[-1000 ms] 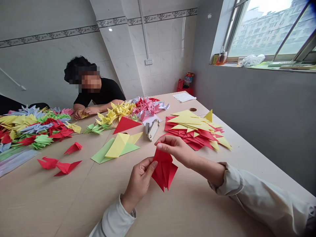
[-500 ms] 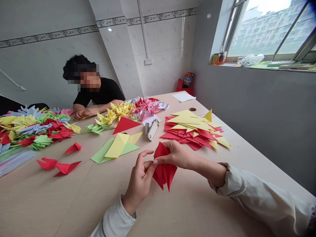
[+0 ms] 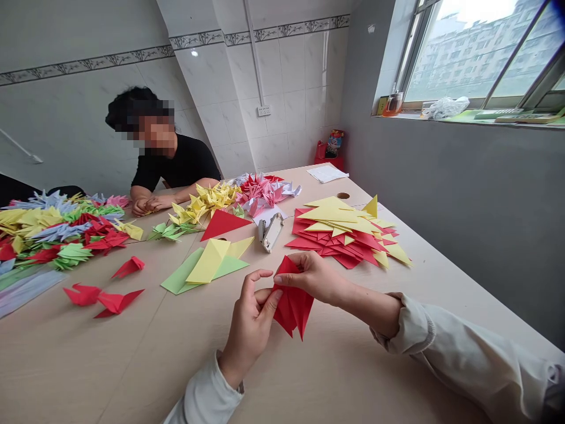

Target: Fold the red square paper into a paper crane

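A folded piece of red origami paper [image 3: 295,309] is held above the table between my two hands, its pointed flaps hanging downward. My left hand [image 3: 252,315] pinches its left edge between thumb and fingers, with the index finger raised and curled. From the upper right, my right hand [image 3: 311,275] grips the paper's top, thumb lying across the front. Just beyond my hands stands a white-and-grey stapler [image 3: 271,232], tilted on its side. Several folded red paper pieces [image 3: 118,301] lie to the left.
Stacked red and yellow folded papers [image 3: 348,227] lie at right. Green and yellow sheets [image 3: 212,265] and a red triangle [image 3: 223,224] are left of the stapler. Heaps of paper cranes [image 3: 66,227] cover the far left. Across the table [image 3: 132,365], a person [image 3: 176,171] leans on their forearms.
My right thumb has shifted slightly up and left on the red paper. Both hands still hold it in nearly the same place. The person opposite has moved their head slightly.
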`<state>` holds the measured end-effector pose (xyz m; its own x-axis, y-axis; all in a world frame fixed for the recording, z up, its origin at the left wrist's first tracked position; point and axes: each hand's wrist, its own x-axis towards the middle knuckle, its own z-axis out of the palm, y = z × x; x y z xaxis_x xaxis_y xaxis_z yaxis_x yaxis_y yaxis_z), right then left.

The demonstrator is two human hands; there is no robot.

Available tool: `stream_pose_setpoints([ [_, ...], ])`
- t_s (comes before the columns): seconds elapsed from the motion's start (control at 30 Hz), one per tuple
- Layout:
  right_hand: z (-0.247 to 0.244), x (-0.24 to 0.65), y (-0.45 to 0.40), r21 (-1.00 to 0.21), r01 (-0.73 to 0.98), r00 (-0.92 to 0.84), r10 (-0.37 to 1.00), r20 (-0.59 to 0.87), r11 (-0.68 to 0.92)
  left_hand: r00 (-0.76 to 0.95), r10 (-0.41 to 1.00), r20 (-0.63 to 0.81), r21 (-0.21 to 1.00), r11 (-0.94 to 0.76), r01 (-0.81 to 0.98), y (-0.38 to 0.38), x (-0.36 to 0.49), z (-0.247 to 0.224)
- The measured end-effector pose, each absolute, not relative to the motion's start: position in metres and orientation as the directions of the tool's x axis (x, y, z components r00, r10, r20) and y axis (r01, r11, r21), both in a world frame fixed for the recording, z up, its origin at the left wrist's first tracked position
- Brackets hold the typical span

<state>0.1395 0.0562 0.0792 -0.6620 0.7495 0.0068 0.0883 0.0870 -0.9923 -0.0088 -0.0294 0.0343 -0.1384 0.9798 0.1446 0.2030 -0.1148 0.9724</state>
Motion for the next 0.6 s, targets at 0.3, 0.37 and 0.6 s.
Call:
stream_pose_setpoints([
  [0.3,0.081,0.141,0.056,-0.992,0.080,-0.625,0.780,0.023,0.094,-0.097,0.986,0.135,0.974,-0.114,0.196,-0.029,-0.010,0.039],
  [0.37,0.081,0.140,0.056,-0.991,0.077,-0.608,0.793,0.039,0.108,-0.087,0.987,0.132,0.973,-0.113,0.200,-0.029,-0.010,0.039],
  [0.6,0.069,0.136,0.055,-0.973,0.019,-0.581,0.794,0.177,0.230,-0.067,0.991,0.115,0.984,-0.104,0.145,-0.030,-0.010,0.040],
])
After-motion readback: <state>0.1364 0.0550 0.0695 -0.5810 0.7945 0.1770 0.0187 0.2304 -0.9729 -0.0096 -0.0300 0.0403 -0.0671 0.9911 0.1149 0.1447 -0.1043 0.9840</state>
